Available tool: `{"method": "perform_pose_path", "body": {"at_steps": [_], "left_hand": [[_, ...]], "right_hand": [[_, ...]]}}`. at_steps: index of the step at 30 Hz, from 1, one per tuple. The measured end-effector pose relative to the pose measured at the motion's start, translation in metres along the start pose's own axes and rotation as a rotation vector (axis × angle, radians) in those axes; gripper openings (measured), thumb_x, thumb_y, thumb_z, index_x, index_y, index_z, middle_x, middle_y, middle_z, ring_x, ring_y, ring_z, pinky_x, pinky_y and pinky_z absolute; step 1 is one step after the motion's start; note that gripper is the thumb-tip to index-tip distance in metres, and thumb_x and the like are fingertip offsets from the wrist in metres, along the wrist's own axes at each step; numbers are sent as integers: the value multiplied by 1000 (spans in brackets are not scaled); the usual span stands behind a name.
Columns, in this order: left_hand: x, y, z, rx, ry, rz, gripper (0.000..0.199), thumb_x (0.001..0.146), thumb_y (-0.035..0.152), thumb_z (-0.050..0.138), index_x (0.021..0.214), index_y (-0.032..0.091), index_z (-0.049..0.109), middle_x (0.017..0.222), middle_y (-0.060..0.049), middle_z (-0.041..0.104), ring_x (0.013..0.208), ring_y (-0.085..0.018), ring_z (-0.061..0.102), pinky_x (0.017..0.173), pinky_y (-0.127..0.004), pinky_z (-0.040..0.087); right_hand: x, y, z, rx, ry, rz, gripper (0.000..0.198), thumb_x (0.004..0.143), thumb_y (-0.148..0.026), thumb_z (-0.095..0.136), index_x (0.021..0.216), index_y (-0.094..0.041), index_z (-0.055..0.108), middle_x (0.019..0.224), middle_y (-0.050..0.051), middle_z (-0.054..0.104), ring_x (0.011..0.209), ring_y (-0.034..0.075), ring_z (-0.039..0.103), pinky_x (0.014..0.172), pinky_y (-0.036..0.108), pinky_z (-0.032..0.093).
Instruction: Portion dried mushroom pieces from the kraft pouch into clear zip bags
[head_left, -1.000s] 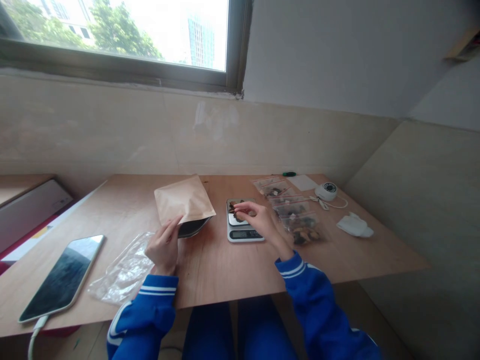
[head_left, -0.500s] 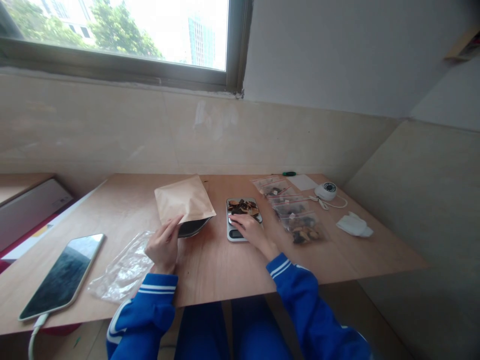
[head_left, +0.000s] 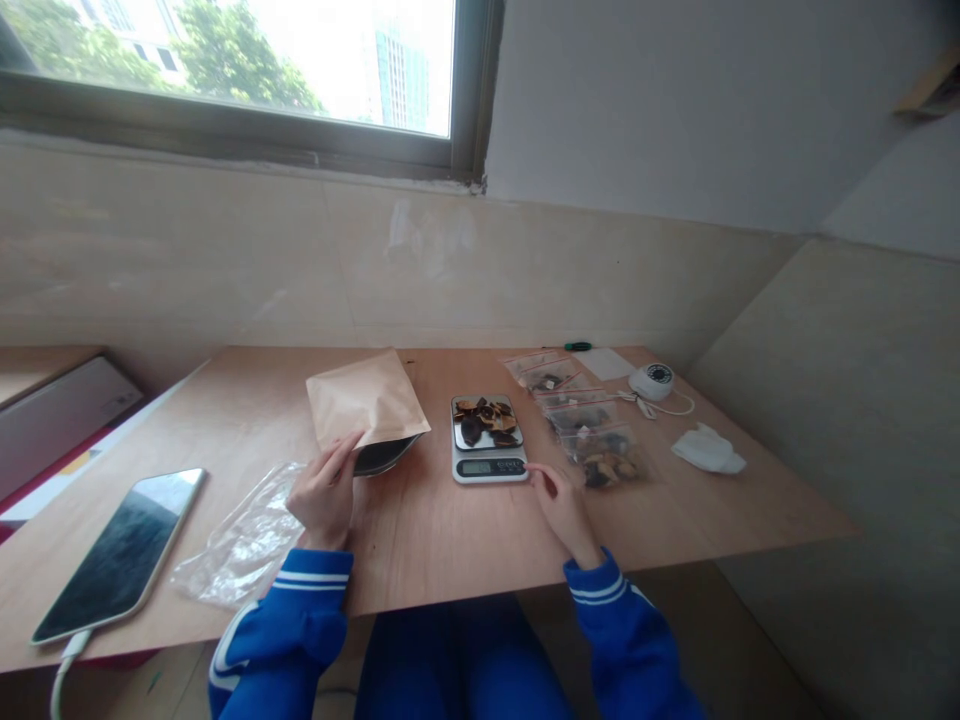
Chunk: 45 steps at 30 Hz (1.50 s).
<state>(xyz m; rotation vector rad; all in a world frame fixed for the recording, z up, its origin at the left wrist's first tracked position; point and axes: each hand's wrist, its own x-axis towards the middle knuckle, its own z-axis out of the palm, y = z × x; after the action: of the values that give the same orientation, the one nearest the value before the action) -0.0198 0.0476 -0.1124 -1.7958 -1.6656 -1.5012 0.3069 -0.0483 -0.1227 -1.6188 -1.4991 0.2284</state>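
Observation:
My left hand [head_left: 326, 497] is closed on the edge of a brown kraft paper pouch [head_left: 367, 398], whose dark inside shows at its gaping near mouth. To the right of it sits a small kitchen scale [head_left: 491, 470] with a digital display, too small to read. Dark and tan dried slices, perhaps dried mushrooms [head_left: 487, 422], lie heaped on its plate. My right hand [head_left: 561, 508] is at the scale's front right corner, fingers stretched toward the buttons and holding nothing visible. Whether the fingertips touch the scale I cannot tell.
Several clear zip bags [head_left: 604, 458] with dried pieces overlap right of the scale. Beyond them are a white camera-like device [head_left: 651, 380] with a cable, a crumpled tissue [head_left: 709, 450], white paper [head_left: 606, 364] and a green-handled tool [head_left: 577, 346]. At left lie a plastic bag [head_left: 244, 545] and phone [head_left: 124, 550].
My right hand has drawn back from the slices on the plate to the scale's front right corner, uncovering the display. My left hand stays on the pouch.

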Motion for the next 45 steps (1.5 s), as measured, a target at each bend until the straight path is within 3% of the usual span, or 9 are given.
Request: {"method": "perform_pose_path", "body": {"at_steps": [14,25,33,36,38,42,45], "left_hand": [[-1,-1,-1,-17,8,3,24,87,27,60,108,34,71,100,0,75,94,-17,69,73,-23,46],[-1,-2,1,-18,21,-1,25,87,28,60,108,34,71,101,0,75,94,-18,68,72,-24,44],[0,0,-1,-33,8,-45,24,87,30,60,107,34,72,100,0,75,91,-17,68,69,-23,43],[2,5,-2,-13,7,-40,23,87,33,59,106,33,72,97,1,75,84,-16,69,63,-22,41],[5,9,-4,-8,2,-21,23,87,35,59,106,33,72,96,1,76,80,-15,69,60,-21,40],[11,21,-13,-42,-15,68,22,87,35,60,104,31,73,88,1,76,72,-13,68,57,-20,39],[16,33,-25,-88,-34,130,22,85,34,62,104,30,73,83,1,76,66,-11,67,57,-19,40]], "right_hand": [[0,-4,2,-30,-5,-49,26,90,-19,41,97,-18,66,96,10,70,89,23,65,82,37,52],[0,-4,1,-84,46,10,28,90,-22,39,93,-18,66,85,9,70,73,22,63,68,34,51],[1,-6,-3,-59,73,-12,27,90,-22,41,92,-19,67,83,8,69,74,22,62,70,34,51],[-1,-29,-1,14,114,-48,26,91,-22,41,95,-20,67,88,8,67,83,22,63,74,35,52],[-1,-58,6,124,73,-105,27,93,-21,40,98,-22,66,93,7,66,90,21,63,79,33,52],[6,-133,36,254,-238,-392,31,92,-15,41,114,-22,62,108,6,65,104,18,60,93,31,50],[18,-173,62,28,-461,-518,33,87,-5,42,112,-12,63,113,14,65,107,23,60,92,35,51]]}}
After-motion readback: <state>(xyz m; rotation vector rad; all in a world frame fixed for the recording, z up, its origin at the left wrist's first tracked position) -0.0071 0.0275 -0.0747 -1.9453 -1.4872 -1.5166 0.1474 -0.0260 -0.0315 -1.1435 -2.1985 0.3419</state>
